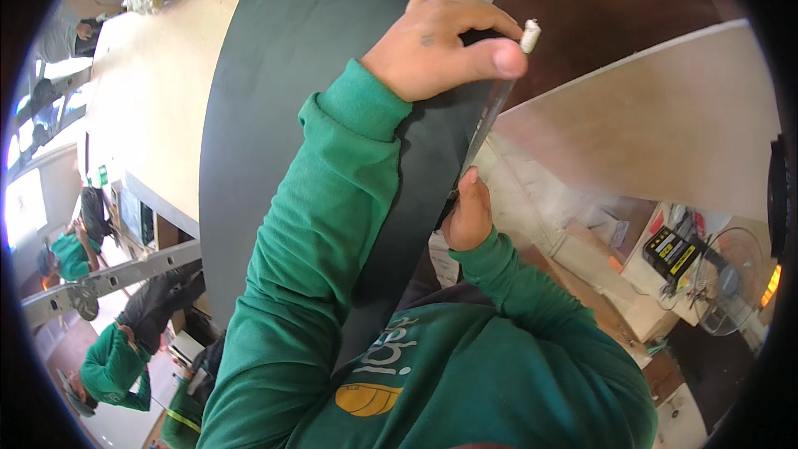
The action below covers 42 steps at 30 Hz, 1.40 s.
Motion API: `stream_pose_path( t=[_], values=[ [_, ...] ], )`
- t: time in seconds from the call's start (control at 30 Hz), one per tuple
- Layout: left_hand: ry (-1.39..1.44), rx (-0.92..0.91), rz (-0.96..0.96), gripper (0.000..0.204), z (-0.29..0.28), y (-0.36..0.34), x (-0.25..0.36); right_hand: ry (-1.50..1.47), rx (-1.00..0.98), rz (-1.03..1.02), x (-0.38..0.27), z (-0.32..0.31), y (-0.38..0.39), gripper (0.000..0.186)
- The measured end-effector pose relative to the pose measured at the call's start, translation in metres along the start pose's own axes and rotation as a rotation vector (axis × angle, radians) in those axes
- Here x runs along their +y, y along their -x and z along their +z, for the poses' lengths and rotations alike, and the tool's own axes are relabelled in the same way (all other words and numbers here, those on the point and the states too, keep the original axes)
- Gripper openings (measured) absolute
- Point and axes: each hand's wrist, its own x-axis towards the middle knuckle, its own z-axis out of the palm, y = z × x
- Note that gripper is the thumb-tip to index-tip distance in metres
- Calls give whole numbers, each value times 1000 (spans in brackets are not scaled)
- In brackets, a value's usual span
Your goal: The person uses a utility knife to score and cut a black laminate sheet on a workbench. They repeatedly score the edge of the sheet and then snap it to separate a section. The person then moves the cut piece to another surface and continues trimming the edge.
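My left hand point(457, 40) reaches over the far end of a dark grey panel point(291, 91), thumb and fingers closed toward each other. At their tips sits a small white cylinder point(530, 37), whose kind I cannot make out. Below that thumb, a thin, shiny straight strip point(486, 125) runs along the panel's right edge toward my right hand point(471, 212). That hand is closed at the near end of the strip, thumb up against it, other fingers mostly hidden. The panel lies in front of me, with my left forearm across it.
A pale board point(150, 91) lies beneath the panel on the left. To the right lean a light wooden sheet point(657, 116) and a dark brown sheet point(598, 17). A fan point(731, 283) and a black-and-yellow box point(669, 254) stand lower right. Co-workers in green point(116, 366) are at left.
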Motion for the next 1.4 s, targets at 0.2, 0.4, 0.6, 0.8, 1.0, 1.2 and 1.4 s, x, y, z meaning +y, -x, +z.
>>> stream_pose_path(
  t=[0.2, 0.4, 0.6, 0.8, 1.0, 1.2, 1.4],
  values=[
    [-229, 75, -116, 78, 8, -2, 14, -100, -226, 89, 2, -23, -6, 66],
    [-239, 30, -234, 86, 8, -3, 18, -204, -145, 139, -7, 1, -6, 65],
    [-362, -12, -259, 94, 2, -3, 19, -87, -106, 155, 2, -14, -5, 77],
    [-339, -26, -274, 97, 3, -3, 18, -84, -184, 59, 5, -13, -10, 77],
    [-321, -22, -324, 97, 2, -6, 22, -111, -169, 72, 3, -11, -10, 77],
    [-341, 39, -302, 95, 6, -5, 19, -176, -144, 56, 0, -3, -9, 68],
    [-330, 42, -308, 93, 7, -7, 21, -118, -155, 58, 2, -9, -8, 72]
  ],
)
